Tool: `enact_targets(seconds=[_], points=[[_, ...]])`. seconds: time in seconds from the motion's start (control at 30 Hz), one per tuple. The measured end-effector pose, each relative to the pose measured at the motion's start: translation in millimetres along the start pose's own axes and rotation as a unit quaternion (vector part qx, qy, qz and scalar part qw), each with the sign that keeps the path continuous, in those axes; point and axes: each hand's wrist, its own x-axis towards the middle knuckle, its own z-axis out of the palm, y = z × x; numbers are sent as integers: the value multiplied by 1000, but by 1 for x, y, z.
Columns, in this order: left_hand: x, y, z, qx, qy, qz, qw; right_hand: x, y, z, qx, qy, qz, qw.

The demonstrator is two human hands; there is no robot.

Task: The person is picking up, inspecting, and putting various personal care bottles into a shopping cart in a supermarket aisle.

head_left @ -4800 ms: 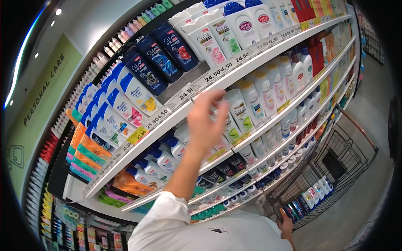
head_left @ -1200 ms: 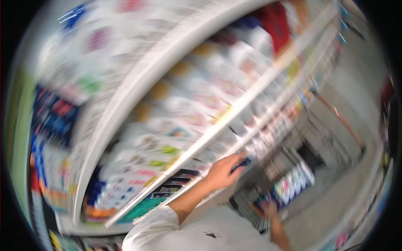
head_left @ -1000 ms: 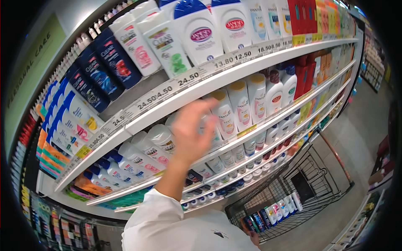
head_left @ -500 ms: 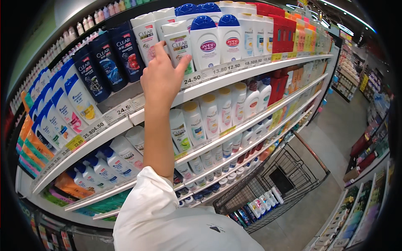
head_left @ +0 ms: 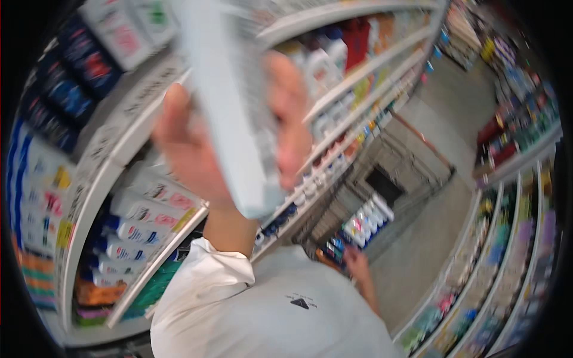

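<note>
Raised close in front of me, my left hand (head_left: 192, 160) grips a pale white shampoo bottle (head_left: 231, 113). The thumb and fingers press on opposite sides of it, and motion blurs both bottle and hand. Lower right, my right hand (head_left: 356, 264) is at the near end of a wire shopping cart (head_left: 439, 177), next to dark bottles (head_left: 334, 246) lying in it. Its fingers are small and blurred, so whether it grasps anything does not show. White bottles (head_left: 369, 221) lie in a row in the cart beside the dark ones.
Shelves on the left hold dark blue bottles (head_left: 70, 89), white bottles with blue caps (head_left: 134, 231) and orange packs (head_left: 101, 293). A white shelf edge (head_left: 89, 197) with price tags runs beside my left arm. Another stocked shelf (head_left: 501, 244) stands across the aisle floor (head_left: 444, 238).
My left hand has taken a white shampoo bottle off the upper shelf and brought it close. My right hand has come into view by the cart. The view has turned and tilted.
</note>
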Motion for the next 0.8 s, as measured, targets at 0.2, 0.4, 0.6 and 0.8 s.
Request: enact_targets(seconds=[0.2, 0.4, 0.6, 0.8], points=[[-47, -158, -63, -357, 195, -203, 891, -6, -275, -108, 42, 79, -151, 984], [-78, -222, -72, -215, 270, -370, 862, -3, -313, -121, -48, 138, -171, 974], [-195, -287, -125, 345, 127, -426, 827, 30, -162, -20, 316, 154, 131, 927], [-281, -293, -180, 507, 28, -472, 721, 59, -87, 33, 510, 115, 257, 813]])
